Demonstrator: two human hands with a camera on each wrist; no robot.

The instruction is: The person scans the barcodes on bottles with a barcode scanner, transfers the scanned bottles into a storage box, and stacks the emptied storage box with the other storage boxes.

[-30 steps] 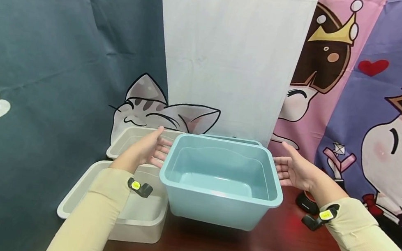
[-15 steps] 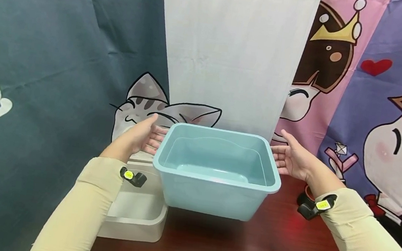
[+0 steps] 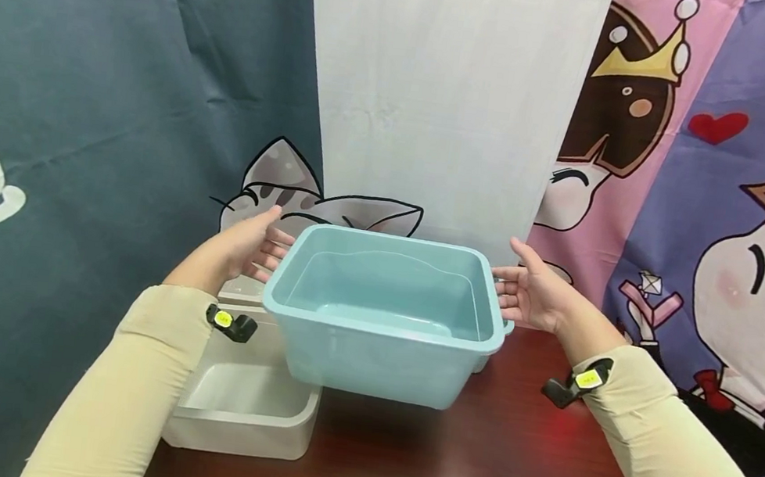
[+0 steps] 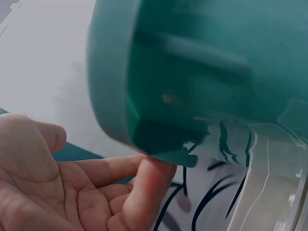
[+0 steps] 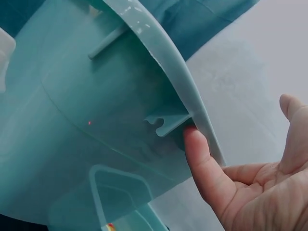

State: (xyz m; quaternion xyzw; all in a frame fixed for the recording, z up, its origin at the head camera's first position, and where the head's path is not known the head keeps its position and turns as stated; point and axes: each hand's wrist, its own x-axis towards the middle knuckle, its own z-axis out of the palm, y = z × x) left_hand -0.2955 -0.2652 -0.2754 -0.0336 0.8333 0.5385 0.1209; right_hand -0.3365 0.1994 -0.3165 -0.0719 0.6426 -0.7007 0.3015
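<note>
A light blue plastic basin (image 3: 376, 360) hangs above the dark red table, tilted so its inside faces me. My left hand (image 3: 249, 251) is at its left end, fingers straight and thumb raised off it. In the left wrist view the fingertips (image 4: 156, 168) touch beneath the basin's rim (image 4: 110, 72). At the opposite end my right hand (image 3: 535, 291) likewise has extended fingers and a raised thumb. The right wrist view shows one fingertip (image 5: 195, 137) under the rim (image 5: 185, 86), beside a small notched tab (image 5: 168, 126).
An off-white bin (image 3: 243, 435) stands on the table (image 3: 506, 457) at left, partly behind the basin. Behind it, a second off-white bin (image 3: 238, 289) is mostly covered by my left hand. Another blue bin (image 5: 120, 192) shows below the held basin. A printed curtain (image 3: 440, 103) closes off the back.
Both hands have carried the basin up and to the left. It now overlaps more of the off-white bins, and another blue bin's edge shows at its right.
</note>
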